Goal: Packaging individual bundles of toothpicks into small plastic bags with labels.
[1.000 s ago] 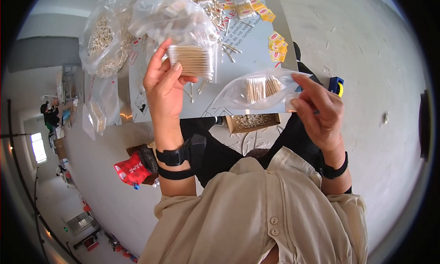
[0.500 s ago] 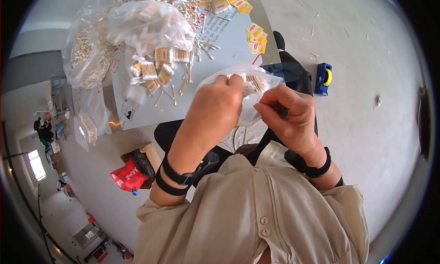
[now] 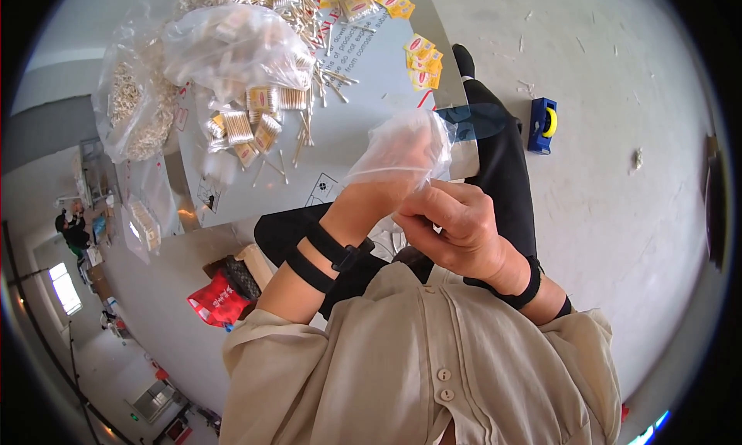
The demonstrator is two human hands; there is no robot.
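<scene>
My left hand [image 3: 402, 153] is inside a thin clear plastic bag [image 3: 439, 136] over the near edge of the table. Through the cloudy film its fingers are blurred, so what they hold cannot be made out. Just below, my right hand [image 3: 457, 227] has its thumb and fingers pinched together at the bag's near edge, by my left wrist. Left of the hands, on the sheet-covered tabletop [image 3: 340, 147], lie bundles of cotton swabs [image 3: 238, 127] with yellow labels. Loose cotton swabs [image 3: 305, 128] are scattered beside them.
A large clear bag [image 3: 232, 47] lies over the swab pile. Yellow cards [image 3: 423, 61] rest near the table's right edge. On the floor stand a blue tape dispenser [image 3: 542, 127] at right and a carton with a red bag [image 3: 216, 300] at left. Another person [image 3: 75, 230] is far left.
My left hand has gone into the plastic bag, which covers it up to the wrist. The right hand has moved left and down to the bag's near edge. Swab bundles seen in the bag are now hidden.
</scene>
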